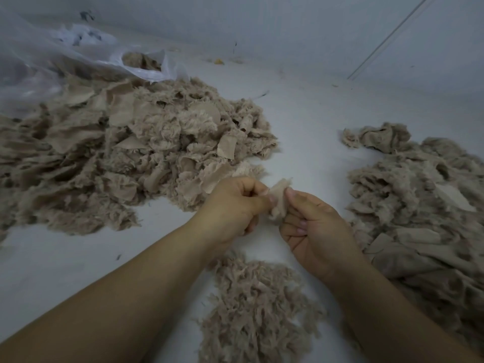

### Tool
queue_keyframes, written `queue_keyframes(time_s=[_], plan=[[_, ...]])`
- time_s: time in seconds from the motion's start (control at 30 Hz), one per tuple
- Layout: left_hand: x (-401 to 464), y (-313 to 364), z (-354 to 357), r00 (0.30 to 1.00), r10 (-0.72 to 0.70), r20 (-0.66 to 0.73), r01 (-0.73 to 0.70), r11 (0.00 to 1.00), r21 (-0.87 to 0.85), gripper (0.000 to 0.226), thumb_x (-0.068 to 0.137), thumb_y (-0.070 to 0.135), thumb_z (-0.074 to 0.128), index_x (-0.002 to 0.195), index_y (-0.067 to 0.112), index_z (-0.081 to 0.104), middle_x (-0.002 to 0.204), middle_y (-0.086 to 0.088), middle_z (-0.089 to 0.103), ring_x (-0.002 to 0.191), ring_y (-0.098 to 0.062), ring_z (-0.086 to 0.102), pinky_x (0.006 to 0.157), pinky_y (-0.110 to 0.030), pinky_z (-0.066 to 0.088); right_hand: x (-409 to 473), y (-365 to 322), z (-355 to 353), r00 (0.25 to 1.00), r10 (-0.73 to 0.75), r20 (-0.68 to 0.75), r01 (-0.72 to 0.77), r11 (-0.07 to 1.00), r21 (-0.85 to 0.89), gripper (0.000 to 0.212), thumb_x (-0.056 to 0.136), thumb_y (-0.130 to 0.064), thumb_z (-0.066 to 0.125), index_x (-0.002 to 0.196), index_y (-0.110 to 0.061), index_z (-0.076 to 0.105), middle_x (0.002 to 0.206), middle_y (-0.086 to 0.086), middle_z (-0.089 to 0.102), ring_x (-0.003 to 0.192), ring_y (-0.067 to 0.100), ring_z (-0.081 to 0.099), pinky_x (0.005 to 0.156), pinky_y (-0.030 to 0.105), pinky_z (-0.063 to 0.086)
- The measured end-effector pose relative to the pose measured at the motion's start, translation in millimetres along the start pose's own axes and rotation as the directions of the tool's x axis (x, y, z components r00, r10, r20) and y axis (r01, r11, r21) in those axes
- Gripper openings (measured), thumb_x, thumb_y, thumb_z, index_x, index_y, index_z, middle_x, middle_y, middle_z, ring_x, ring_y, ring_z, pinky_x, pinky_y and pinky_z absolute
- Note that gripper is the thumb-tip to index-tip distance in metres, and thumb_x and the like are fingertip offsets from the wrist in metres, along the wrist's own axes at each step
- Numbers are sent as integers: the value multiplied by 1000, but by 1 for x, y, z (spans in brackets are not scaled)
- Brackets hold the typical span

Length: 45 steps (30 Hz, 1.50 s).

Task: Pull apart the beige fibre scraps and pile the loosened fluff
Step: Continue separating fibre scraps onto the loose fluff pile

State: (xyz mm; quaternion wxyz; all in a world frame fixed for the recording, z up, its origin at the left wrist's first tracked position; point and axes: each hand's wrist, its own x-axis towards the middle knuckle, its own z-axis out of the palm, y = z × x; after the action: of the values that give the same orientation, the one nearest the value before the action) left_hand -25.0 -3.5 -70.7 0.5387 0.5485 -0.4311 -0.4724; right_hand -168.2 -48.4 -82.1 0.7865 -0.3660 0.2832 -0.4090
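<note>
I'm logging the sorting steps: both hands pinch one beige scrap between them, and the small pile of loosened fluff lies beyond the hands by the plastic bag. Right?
Not quite. The head view shows the left hand and right hand pinching one beige scrap, but the fluff pile lies nearer than the hands, between the forearms.

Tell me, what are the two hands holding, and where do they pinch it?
A small beige fibre scrap. The left hand pinches its left edge with thumb and fingertips, and the right hand pinches its right edge, with the scrap between them above the table.
</note>
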Motion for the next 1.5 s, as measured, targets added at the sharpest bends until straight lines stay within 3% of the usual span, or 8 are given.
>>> queue_keyframes(time_s=[0.3, 0.47, 0.67, 0.87, 1.03, 1.23, 1.4, 1.5], plan=[[3, -4, 5, 996, 71, -56, -76, 994, -83, 31, 88, 37, 66, 83, 9, 54, 47, -4, 48, 31, -17, 40, 35, -18, 27, 2, 2, 1, 998, 12, -69, -10, 1000, 22, 35, 89, -13, 59, 55, -15, 65, 51, -4, 33, 38, 2, 26, 36, 15, 26], [4, -7, 5, 998, 43, -42, -44, 999, -25, 20, 93, 8, 64, 79, 7, 50, 58, -16, 51, 32, -15, 41, 34, -19, 28, 2, -1, 0, 996, 19, -82, -17, 999, 27, 21, 74, -20, 68, 56, -17, 60, 50, -4, 37, 37, 4, 27, 36, 16, 26], [2, -4, 2, 997, 4, 75, 1, 998, -69, 26, 99, 18, 55, 74, 8, 59, 57, -11, 62, 30, -13, 41, 34, -15, 26, 1, 1, -1, 998, 14, -66, -20, 996, -88, 30, 80, -21, 66, 94, 5, 61, 64, 11, 45, 52, 14, 34, 36, 15, 30], [3, -1, -8, 997, -67, 44, 71, 993, -96, 28, 101, 19, 50, 82, 0, 56, 57, -14, 61, 29, -17, 40, 33, -15, 25, 1, 1, -2, 993, -27, -112, 29, 999, 17, 21, 92, -13, 57, 74, -6, 62, 46, -7, 45, 35, 2, 29, 35, 13, 26], [-4, 9, -13, 941, -210, 264, 198, 978, 74, 51, 80, 46, 71, 90, -4, 66, 80, -22, 71, 44, -24, 58, 37, -21, 37, 0, -1, -1, 997, -17, -79, 18, 1000, 14, 20, 80, -21, 65, 62, -12, 66, 45, -5, 45, 35, 2, 34, 34, 14, 28], [-3, 6, 0, 980, -106, 169, 112, 993, -29, 15, 91, 9, 65, 96, -6, 65, 77, -13, 66, 49, -21, 54, 38, -24, 37, 1, -2, 0, 996, 31, -82, -30, 999, 15, 22, 73, -17, 69, 56, -14, 56, 49, -3, 38, 38, 5, 32, 35, 15, 26], [-2, 12, -7, 967, -93, 235, 109, 992, -56, 39, 71, 1, 55, 104, -19, 55, 81, -25, 60, 54, -25, 54, 42, -24, 39, 0, -3, -1, 998, 52, -30, -53, 998, -42, 21, 74, -23, 67, 55, -14, 62, 50, -3, 34, 36, 3, 28, 36, 15, 25], [0, 11, -8, 981, -77, 177, 107, 980, -167, 9, 87, -2, 56, 94, -6, 61, 70, -16, 61, 51, -25, 52, 42, -24, 39, -2, -3, 2, 998, 53, 13, -52, 996, -78, 23, 74, -20, 67, 51, -17, 64, 49, -3, 41, 36, 2, 31, 35, 13, 26]])
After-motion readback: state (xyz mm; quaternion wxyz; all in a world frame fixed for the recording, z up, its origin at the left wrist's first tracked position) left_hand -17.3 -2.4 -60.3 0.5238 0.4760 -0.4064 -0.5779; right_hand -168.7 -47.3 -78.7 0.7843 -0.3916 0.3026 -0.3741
